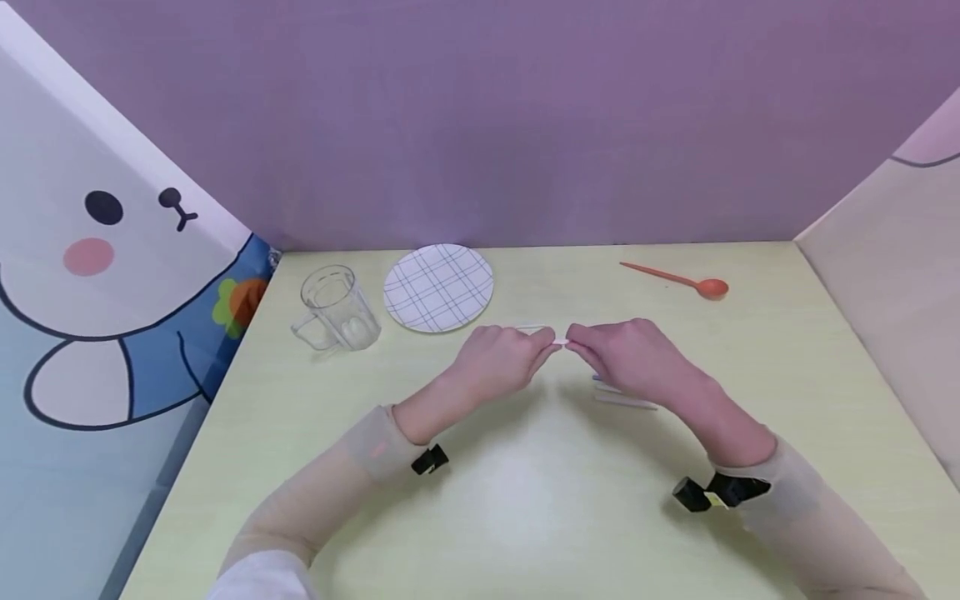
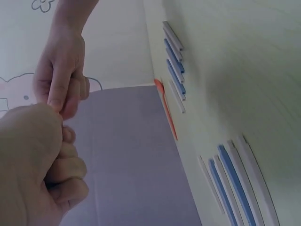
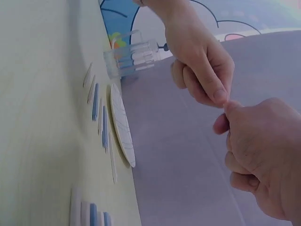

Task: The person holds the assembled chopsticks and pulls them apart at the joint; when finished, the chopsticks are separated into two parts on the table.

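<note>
In the head view my left hand (image 1: 497,360) and right hand (image 1: 637,354) meet fingertip to fingertip above the table. Between them both pinch a small, thin white piece (image 1: 561,341), mostly covered by thumbs and fingers; I cannot tell its kind. The other fingers of each hand are curled in, as the left wrist view shows for the left hand (image 2: 33,160). Below lie slim white and blue sticks in two rows, one row (image 2: 174,61) under the right hand and another (image 2: 240,183) under the left. The hands hide most of them in the head view.
A clear glass mug (image 1: 341,310) stands at the back left. Beside it lies a round white plate (image 1: 438,287) with blue grid lines. An orange spoon (image 1: 693,283) rests at the back right. A purple wall (image 1: 525,125) rises behind the table (image 1: 540,517).
</note>
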`<state>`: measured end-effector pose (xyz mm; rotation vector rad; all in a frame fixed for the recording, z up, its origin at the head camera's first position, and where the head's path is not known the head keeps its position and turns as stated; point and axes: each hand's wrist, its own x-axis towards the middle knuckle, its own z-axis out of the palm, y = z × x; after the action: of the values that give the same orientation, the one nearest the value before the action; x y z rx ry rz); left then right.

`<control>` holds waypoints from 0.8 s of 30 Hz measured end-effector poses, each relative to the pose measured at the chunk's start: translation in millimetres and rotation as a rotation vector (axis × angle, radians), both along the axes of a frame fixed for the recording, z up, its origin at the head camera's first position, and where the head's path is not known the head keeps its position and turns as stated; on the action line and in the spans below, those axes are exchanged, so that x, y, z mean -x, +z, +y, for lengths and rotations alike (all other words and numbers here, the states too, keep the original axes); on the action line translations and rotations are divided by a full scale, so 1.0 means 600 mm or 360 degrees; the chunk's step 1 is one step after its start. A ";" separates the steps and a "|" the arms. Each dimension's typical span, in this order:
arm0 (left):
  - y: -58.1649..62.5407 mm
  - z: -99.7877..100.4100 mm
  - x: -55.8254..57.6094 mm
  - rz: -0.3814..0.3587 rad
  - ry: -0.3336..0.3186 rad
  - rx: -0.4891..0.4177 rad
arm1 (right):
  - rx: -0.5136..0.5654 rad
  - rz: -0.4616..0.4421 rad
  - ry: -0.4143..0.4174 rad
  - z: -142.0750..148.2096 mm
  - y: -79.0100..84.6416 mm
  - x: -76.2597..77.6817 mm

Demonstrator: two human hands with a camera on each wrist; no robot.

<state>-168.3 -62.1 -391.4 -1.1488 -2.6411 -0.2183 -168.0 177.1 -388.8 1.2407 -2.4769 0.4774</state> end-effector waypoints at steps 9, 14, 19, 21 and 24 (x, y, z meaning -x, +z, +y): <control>-0.003 -0.011 0.003 0.0275 -0.0141 0.0060 | -0.0018 -0.0057 0.0193 0.013 0.011 0.005; -0.003 -0.008 0.001 0.0249 -0.0099 0.0030 | 0.0025 -0.0051 0.0173 0.011 0.007 0.004; -0.005 -0.011 -0.004 0.0244 -0.0104 0.0071 | 0.0039 -0.0081 0.0229 0.013 0.002 0.006; -0.005 -0.013 -0.005 0.0258 -0.0119 0.0090 | 0.0041 -0.0096 0.0263 0.014 0.001 0.008; -0.005 -0.013 -0.006 0.0270 -0.0128 0.0088 | 0.0037 -0.0096 0.0274 0.015 0.000 0.009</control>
<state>-164.9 -70.0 -394.6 -1.2346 -2.4704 -0.0593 -173.5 186.0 -389.0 1.4579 -2.4166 0.5937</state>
